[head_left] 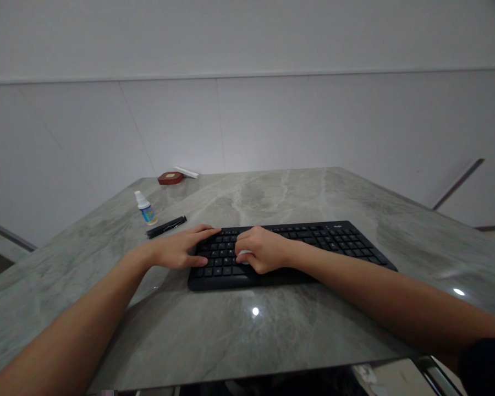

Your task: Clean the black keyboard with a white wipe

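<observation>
a black, rectangular plastic keyboard (338,237) lies flat on the grey marbled table (214,341) before me. the left hand (176,248), thumb and fingers spread, rests on its left end, presumably steadying it; the right hand (260,248), curled closed, holds a small white wad (243,252) over the keys. beyond the left hand: a white, blue-labelled plastic spray bottle (147,211).

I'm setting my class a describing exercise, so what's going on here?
A person's left hand is spread at the left end of a keyboard, thumb on the keys. The right hand, closed around a mostly hidden white thing, is at the keys beside it. A bottle and a black object are beyond the left hand.
</observation>
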Motion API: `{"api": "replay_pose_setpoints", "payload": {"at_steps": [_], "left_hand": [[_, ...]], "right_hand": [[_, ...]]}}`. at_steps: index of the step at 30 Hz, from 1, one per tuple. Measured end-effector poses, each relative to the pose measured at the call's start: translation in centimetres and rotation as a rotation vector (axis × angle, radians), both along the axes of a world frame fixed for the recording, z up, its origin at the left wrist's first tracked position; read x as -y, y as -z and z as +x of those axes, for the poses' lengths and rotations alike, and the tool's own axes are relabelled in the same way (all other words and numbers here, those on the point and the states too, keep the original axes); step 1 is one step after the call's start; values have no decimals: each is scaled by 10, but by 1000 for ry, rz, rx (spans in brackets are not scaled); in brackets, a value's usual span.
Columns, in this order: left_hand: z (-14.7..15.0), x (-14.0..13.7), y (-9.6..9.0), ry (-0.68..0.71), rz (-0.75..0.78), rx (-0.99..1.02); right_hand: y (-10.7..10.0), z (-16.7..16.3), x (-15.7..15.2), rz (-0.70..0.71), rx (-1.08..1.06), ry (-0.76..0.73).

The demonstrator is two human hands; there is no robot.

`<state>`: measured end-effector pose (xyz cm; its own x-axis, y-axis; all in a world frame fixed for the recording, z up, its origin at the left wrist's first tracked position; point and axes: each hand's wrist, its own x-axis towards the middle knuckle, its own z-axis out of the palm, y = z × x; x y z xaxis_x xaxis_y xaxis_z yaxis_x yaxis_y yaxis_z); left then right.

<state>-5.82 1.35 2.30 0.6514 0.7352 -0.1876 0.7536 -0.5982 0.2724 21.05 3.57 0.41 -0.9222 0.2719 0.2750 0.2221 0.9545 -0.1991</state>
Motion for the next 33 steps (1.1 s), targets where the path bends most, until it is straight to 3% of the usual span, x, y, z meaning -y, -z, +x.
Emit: {"api": "replay_pose_setpoints", "payload": {"at_steps": [7,13,18,23,29,33], "left_hand": [[-1,0,1,-5,20,-8],[-2,0,1,8,23,-5],[-1,-1,2,1,17,4],[-2,-1,1,2,13,3],[-3,0,2,7,14,26],[-3,-1,3,11,19,29]], "right_hand": [[1,-2,-6,28,3,149],[0,-3,0,4,7,-12],[3,-1,-5,-4,-37,137],[5,-1,-3,-7,-51,23],[5,0,-6,-20,-60,129],[4,0,-3,-32,-50,11]]}}
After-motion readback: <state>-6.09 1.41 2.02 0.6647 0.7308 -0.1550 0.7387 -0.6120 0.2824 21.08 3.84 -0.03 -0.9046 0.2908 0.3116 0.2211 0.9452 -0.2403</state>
